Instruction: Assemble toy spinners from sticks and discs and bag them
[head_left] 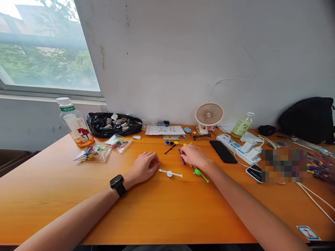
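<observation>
My left hand, with a black watch on its wrist, rests on the table with its fingers curled in; nothing shows between them. Just right of it lies a white arrow spinner on a clear base. My right hand reaches farther out, fingers bent down and closed at the tips; what they hold, if anything, is hidden. A blue arrow lies at its fingertips. Under the right wrist is a green arrow spinner. A black arrow and small round discs lie beyond.
Bags of coloured parts and a tea bottle stand left, before a black plastic bag. Behind are papers, glasses and a fan. A phone, power strip and cables lie right.
</observation>
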Action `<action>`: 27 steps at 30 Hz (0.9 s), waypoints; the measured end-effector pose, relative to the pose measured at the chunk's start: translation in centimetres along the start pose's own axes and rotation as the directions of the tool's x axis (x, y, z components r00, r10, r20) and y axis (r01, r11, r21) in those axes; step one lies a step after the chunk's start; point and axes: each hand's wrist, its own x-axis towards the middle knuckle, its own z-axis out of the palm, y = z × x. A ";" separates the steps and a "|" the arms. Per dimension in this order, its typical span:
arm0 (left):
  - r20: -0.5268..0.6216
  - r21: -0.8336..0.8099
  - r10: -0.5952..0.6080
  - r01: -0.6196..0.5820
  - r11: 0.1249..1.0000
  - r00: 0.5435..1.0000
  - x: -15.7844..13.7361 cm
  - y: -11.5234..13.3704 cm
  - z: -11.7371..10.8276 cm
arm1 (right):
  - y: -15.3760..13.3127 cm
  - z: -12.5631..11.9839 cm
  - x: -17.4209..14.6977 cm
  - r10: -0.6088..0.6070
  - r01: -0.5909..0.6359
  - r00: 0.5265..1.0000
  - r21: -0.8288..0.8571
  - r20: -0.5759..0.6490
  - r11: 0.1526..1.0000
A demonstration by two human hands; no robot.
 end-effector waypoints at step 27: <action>0.002 0.015 0.018 -0.018 1.000 1.000 -0.1 -0.1 0.1 | -2.3 -0.4 4.6 -0.216 0.210 0.975 0.096 0.057 0.973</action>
